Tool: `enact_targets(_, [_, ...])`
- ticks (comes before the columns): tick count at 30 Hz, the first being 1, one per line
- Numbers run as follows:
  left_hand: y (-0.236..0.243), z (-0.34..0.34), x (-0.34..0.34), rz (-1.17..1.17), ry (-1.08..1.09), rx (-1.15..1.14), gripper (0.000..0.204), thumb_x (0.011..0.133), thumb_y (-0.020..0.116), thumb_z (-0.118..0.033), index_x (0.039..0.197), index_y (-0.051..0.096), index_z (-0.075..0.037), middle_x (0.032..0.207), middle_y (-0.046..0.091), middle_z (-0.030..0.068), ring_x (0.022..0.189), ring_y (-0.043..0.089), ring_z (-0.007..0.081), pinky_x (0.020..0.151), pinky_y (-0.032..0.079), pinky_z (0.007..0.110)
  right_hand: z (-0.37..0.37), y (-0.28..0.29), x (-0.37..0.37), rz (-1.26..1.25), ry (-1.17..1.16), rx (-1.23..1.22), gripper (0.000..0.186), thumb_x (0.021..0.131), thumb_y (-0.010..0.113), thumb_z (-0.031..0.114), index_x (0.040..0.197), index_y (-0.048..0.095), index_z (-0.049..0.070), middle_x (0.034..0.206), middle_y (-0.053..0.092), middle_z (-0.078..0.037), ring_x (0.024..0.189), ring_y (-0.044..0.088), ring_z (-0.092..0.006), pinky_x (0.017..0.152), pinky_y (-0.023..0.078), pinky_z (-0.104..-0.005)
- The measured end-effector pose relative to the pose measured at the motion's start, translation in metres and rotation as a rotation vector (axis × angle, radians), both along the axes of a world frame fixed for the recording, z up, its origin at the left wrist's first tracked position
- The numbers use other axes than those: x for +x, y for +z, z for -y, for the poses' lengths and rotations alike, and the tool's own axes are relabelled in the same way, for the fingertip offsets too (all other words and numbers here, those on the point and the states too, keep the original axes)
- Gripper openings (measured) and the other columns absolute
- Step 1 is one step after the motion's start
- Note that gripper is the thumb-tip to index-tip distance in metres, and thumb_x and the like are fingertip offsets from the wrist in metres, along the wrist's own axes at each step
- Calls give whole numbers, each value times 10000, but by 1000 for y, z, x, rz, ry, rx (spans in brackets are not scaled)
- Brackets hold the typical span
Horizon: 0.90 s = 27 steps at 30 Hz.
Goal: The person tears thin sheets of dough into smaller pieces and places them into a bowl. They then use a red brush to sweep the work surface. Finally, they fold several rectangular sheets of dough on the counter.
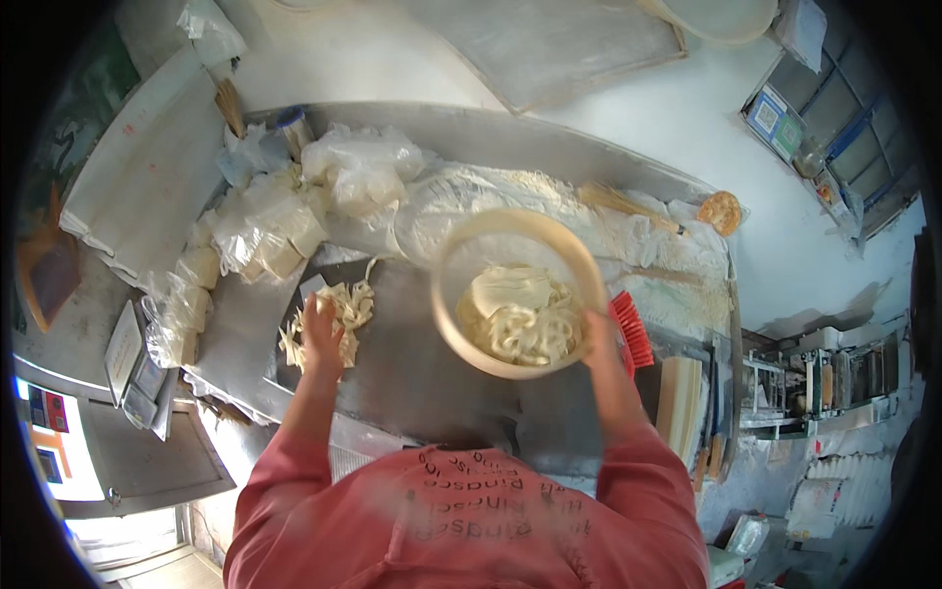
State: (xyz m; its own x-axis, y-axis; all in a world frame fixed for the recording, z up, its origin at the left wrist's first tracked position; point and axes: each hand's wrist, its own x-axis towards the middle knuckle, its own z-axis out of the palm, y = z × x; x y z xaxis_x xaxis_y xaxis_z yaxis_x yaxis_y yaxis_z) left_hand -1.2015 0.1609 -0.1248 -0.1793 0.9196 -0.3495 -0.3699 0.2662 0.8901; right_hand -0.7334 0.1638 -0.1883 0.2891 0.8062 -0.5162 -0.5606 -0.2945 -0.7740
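Observation:
My right hand (597, 339) grips the right rim of a round, pale plastic basin (444, 319), which is held tilted above the worktop. Inside the basin lie wide, cream-coloured dough strips (530, 334), with a smoother folded slab of dough (510, 289) behind them. My left hand (320, 336) is over a loose heap of cut dough strips (355, 306) on a dark board at the left. Its fingers are stretched out and slightly apart, hiding part of the heap. Whether they press on the strips is hard to see.
Plastic-bagged pale blocks (265, 231) line the back left. Flour-dusted sheeting (491, 187) covers the back, where a straw whisk (623, 201) and a round flatbread (719, 212) lie. A red-bristled brush (632, 330) and long knives (714, 402) sit at my right.

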Motion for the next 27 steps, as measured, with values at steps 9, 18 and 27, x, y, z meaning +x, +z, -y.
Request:
enact_targets(9, [16,-32,11,7,188,-100,596,942,287,-478,1441,196,-165,1477,218,40,1349,193,194,1053,136,473,53,24,16,30,-20,-101,293,775,607,205,994,577,12,756,579,-126,649,583,-226,518,464,-381])
enact_targets(18, [0,-45,8,-64,122,-20,675,917,309,-569,1424,231,-131,1443,273,38,1249,311,171,1004,239,410,47,43,19,-59,70,-31,230,765,624,164,910,599,-13,741,590,-111,589,599,-255,481,485,-350])
enact_targets(27, [-4,-26,-39,32,202,-21,746,882,353,-605,1443,192,-142,1499,176,23,1357,207,188,1084,140,390,60,69,3,-200,158,-36,284,738,614,171,951,584,-14,754,591,-126,650,580,-216,514,475,-367])
